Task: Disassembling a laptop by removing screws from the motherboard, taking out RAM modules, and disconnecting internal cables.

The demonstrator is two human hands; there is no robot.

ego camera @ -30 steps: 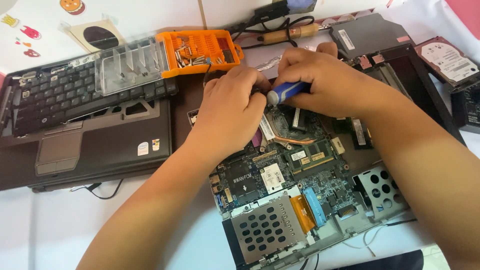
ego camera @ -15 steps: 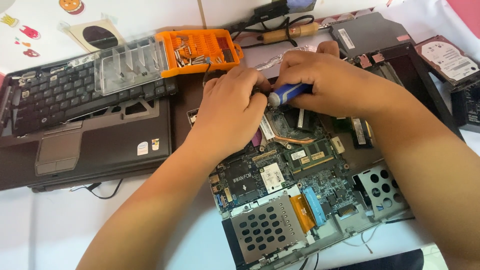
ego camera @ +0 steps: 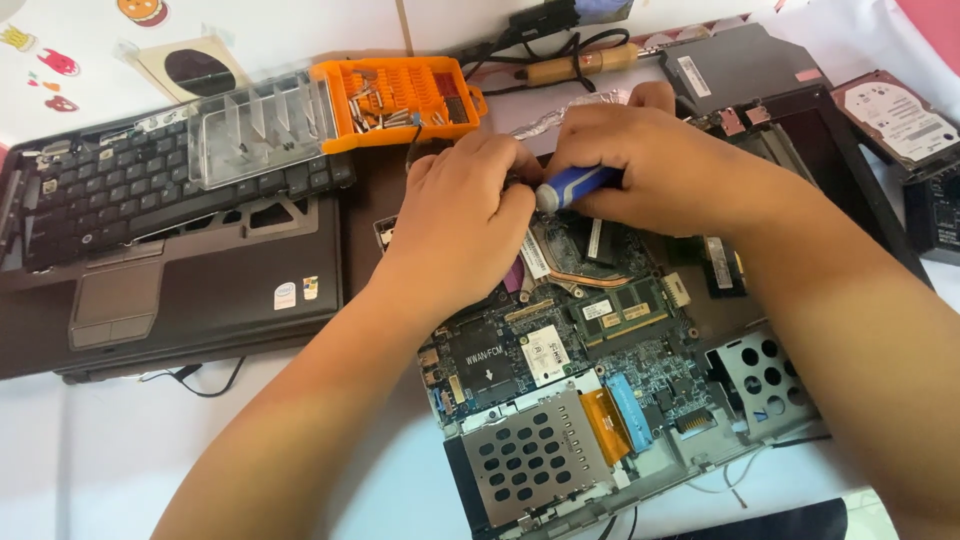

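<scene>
An opened laptop base with its bare motherboard lies in front of me. My right hand is closed around a blue-handled screwdriver held nearly level over the board's upper part. My left hand is curled against the screwdriver's white front end, fingers pinched around something small that I cannot make out. The screwdriver tip is hidden under my left hand. A copper heat pipe shows just below both hands.
A detached keyboard rests on a dark laptop palmrest at the left. An orange bit case with a clear lid sits behind. A wooden-handled tool, a drive caddy and a hard drive lie at the back right.
Both hands have stayed on the same spot over the board; only slight shifts of the fingers around the screwdriver.
</scene>
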